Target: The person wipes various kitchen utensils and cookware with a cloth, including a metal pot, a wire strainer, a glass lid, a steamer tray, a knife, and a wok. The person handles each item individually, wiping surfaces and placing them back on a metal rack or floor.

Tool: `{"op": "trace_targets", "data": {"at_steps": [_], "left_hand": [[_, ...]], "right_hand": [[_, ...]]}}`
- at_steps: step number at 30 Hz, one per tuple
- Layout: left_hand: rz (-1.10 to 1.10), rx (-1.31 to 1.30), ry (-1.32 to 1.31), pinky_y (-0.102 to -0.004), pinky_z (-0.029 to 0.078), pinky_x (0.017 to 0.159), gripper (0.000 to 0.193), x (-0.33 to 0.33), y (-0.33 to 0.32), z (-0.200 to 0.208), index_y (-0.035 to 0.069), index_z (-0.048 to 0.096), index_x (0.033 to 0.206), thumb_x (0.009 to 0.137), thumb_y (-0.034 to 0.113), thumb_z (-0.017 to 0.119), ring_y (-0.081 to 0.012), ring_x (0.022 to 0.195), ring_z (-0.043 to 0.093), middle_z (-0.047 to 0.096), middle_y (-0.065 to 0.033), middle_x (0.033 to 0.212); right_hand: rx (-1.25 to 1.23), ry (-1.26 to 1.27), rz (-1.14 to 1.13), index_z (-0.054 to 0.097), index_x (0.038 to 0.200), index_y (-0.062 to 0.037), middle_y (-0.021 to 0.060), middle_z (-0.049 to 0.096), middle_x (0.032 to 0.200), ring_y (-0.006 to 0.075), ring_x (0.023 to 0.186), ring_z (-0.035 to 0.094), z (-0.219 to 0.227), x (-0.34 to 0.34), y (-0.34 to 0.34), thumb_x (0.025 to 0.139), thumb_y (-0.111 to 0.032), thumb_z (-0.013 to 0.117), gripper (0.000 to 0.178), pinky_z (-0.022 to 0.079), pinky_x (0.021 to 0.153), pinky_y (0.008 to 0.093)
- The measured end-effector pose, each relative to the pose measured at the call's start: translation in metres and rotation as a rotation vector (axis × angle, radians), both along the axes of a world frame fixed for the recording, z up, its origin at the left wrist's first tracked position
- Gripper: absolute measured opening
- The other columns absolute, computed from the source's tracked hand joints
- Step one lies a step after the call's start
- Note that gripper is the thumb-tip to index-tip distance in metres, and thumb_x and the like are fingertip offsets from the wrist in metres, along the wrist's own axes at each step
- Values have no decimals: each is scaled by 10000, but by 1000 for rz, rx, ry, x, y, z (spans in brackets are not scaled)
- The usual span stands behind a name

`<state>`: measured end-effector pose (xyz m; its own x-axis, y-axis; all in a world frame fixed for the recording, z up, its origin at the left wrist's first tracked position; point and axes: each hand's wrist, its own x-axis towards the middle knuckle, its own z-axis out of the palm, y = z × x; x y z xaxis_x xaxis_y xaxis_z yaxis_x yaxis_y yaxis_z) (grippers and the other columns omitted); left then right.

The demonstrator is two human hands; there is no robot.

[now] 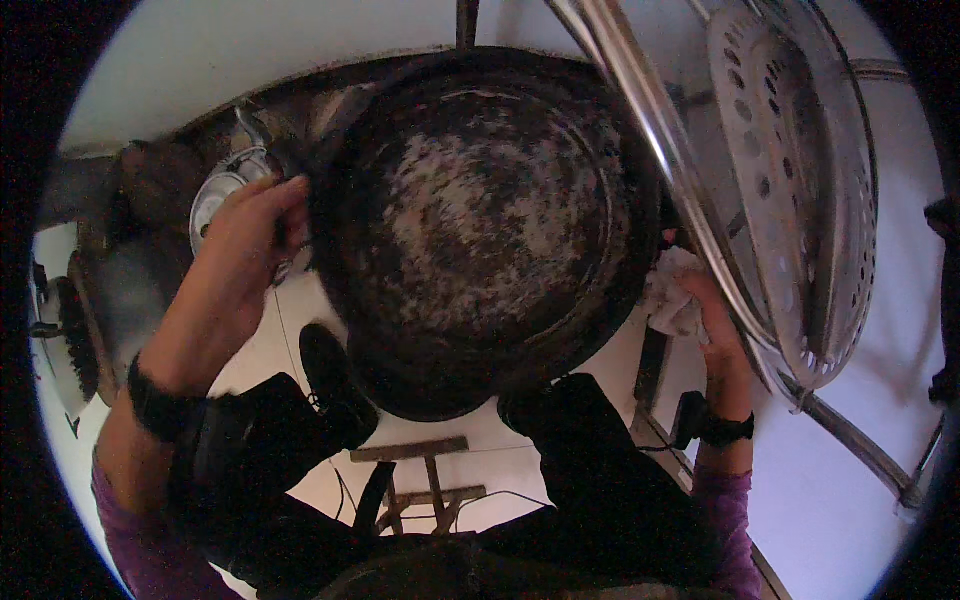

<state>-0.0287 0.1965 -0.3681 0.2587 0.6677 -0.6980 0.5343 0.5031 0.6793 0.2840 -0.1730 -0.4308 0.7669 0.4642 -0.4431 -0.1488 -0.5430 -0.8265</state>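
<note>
A large round pan point(490, 220), blackened with a worn, patchy grey inside, is held in front of me, tilted so its inside faces me. At its left rim my left hand point(262, 215) is closed on the edge, the exact grip partly hidden by the dark rim. My right hand point(715, 305) is closed on a crumpled whitish cloth point(675, 292) at the pan's right rim. Some of the right fingers are out of sight behind the cloth and a metal frame. A shiny metal vessel point(212, 195) sits just beyond my left wrist.
A metal tube frame point(655, 120) with a perforated metal plate point(765, 180) rises close by my right hand. Wooden legs and crossbars point(430, 470) stand on the pale floor between my legs. A cable trails nearby. Dark objects line the left wall.
</note>
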Motion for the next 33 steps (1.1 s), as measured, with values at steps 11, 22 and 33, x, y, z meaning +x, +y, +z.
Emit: {"op": "trace_targets", "data": {"at_steps": [11,22,33], "left_hand": [[-313,-40,-278,-223,374,646,161,119,48,-108,72,640,952,950,192,533,-81,750,459,558,13,816],[-414,66,-237,-318,389,669,125,135,67,-130,89,632,865,922,180,567,-143,753,530,594,-9,778],[-361,14,-286,-317,409,653,118,160,79,-172,80,626,890,927,184,583,-150,700,572,642,-24,836]], "right_hand": [[114,82,-292,550,1300,-37,88,593,1221,196,1107,557,-19,28,-58,791,-132,603,521,441,942,318],[170,154,-237,566,1274,-32,91,602,1208,200,1101,564,-46,32,-4,827,-161,593,466,442,944,324],[223,197,-233,582,1248,-27,94,610,1194,204,1095,571,-60,34,16,864,-189,584,418,443,947,329]]}}
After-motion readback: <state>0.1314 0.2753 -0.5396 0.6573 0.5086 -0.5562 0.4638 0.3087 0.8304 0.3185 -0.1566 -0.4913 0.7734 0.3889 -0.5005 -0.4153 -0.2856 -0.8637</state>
